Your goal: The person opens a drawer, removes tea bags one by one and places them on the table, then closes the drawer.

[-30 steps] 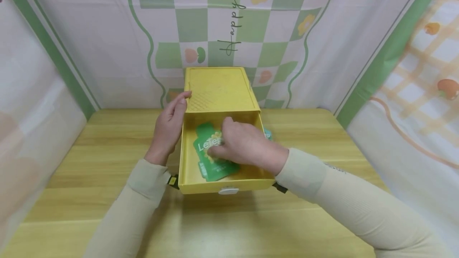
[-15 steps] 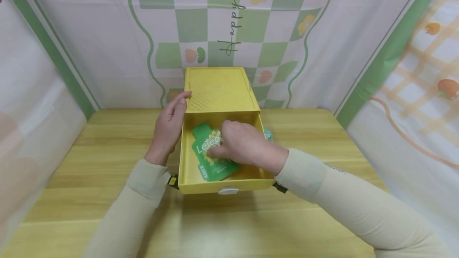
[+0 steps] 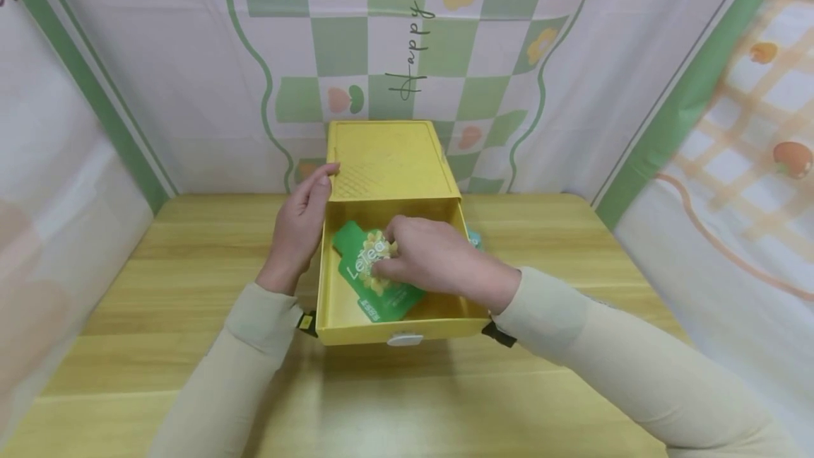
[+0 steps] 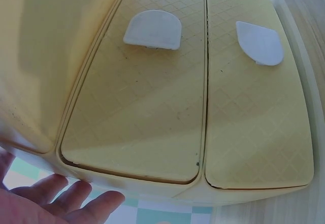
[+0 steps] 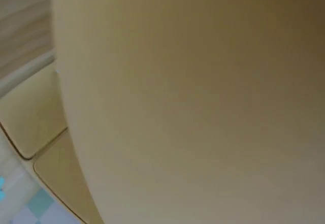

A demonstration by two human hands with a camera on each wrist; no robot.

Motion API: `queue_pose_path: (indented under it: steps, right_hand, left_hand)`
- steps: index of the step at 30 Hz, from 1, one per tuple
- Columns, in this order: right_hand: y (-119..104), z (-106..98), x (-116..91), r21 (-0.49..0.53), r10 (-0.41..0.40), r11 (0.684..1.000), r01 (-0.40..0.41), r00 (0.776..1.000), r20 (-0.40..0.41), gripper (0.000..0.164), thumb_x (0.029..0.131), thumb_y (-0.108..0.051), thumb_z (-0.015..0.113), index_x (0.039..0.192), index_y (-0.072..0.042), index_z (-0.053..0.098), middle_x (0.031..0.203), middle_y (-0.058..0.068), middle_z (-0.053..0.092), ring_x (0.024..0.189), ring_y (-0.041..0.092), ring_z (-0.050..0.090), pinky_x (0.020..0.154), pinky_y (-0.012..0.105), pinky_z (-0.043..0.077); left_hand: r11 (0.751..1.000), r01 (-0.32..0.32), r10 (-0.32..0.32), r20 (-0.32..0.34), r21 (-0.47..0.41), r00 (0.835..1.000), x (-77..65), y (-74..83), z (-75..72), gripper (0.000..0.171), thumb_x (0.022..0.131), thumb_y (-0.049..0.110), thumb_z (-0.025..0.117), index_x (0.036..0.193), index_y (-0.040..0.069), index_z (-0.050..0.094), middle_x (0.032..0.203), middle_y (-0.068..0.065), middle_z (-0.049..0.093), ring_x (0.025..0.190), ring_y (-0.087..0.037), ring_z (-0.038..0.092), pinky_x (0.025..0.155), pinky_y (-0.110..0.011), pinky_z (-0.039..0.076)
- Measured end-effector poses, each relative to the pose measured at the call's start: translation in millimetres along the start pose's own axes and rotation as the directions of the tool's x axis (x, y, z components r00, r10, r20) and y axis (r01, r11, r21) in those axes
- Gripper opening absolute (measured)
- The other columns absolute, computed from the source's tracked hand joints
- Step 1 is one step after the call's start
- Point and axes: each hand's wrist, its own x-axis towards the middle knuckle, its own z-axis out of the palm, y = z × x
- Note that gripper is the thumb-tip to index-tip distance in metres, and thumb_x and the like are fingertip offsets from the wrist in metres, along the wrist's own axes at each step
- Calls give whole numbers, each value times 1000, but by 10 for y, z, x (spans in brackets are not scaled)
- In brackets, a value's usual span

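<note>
A yellow drawer cabinet (image 3: 391,161) stands at the back of the table, its top drawer (image 3: 407,331) pulled out toward me. Inside lies a flat green packet (image 3: 359,278) printed "LeTea" with yellow flowers. My right hand (image 3: 432,253) reaches into the drawer with curled fingers and pinches the packet's right side; its fingertips are hidden. In the right wrist view, the drawer wall (image 5: 193,107) blocks sight of that hand. My left hand (image 3: 299,221) rests against the cabinet's left side, fingers extended. The left wrist view has its fingers (image 4: 101,206) by the cabinet's edge.
Two lower drawers with white handles (image 4: 155,30) are shut in the left wrist view. A small teal item (image 3: 475,239) partly shows right of the drawer. Wood-grain table (image 3: 210,267) surrounds the cabinet, and a patterned cloth (image 3: 343,44) hangs behind.
The green packet has turned counterclockwise inside the drawer, its top tab swinging left. My right hand has shifted slightly with it. The left hand stays put.
</note>
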Motion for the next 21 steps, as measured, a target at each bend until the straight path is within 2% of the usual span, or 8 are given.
queue_pose_path:
  steps: [2,4,10,13,15,18,21]
  right_hand:
    - [5,-6,-11,10,-16,1000,16,1000,-5,33,86,-43,68,98,-12,62,87,-3,62,69,12,54,59,30,46]
    - [6,-13,-24,18,-31,999,31,999,-10,31,87,-41,68,99,-13,63,91,-4,64,72,11,55,62,30,47]
    - [16,-27,-69,33,-58,998,59,998,-33,44,88,-39,67,118,-8,64,111,0,68,89,8,61,79,32,51]
    - [27,-42,-96,52,-62,997,65,997,-43,44,88,-39,67,119,-8,64,112,1,69,92,8,63,82,34,52]
    - [32,-53,-114,62,-60,996,63,997,-46,44,88,-39,67,119,-9,64,112,1,69,93,9,63,84,35,52]
    - [42,-67,-134,65,-60,996,63,997,-52,43,88,-40,67,118,-9,64,111,1,69,92,8,63,84,35,52]
    - [55,-81,-149,72,-64,995,68,996,-60,40,88,-39,67,115,-10,65,103,-1,70,88,8,62,79,34,52]
  left_hand:
    - [1000,4,-4,1,-1,1000,-3,1,0,52,99,60,34,139,33,55,140,14,52,99,-18,48,88,-41,37]
    - [1000,4,-4,2,-3,1000,-3,1,1,53,99,60,34,139,33,55,140,14,52,99,-18,48,88,-41,37]
    - [1000,-2,2,-2,-2,1000,2,0,8,52,99,59,35,139,32,55,141,13,52,109,-15,48,93,-42,38]
    - [1000,-2,2,-3,-1,1000,3,-1,9,53,100,59,34,139,31,55,141,13,52,107,-15,48,92,-42,38]
    - [1000,1,-1,-4,-4,1000,5,-5,9,52,100,59,34,139,32,55,139,12,53,101,-17,48,89,-41,38]
    - [1000,5,-5,-7,-5,1000,0,-4,9,52,99,59,34,139,33,55,121,3,60,84,-22,45,81,-41,38]
    - [1000,8,-8,-8,-5,1000,0,-1,8,52,99,59,34,139,33,55,108,-2,59,76,-25,39,78,-40,38]
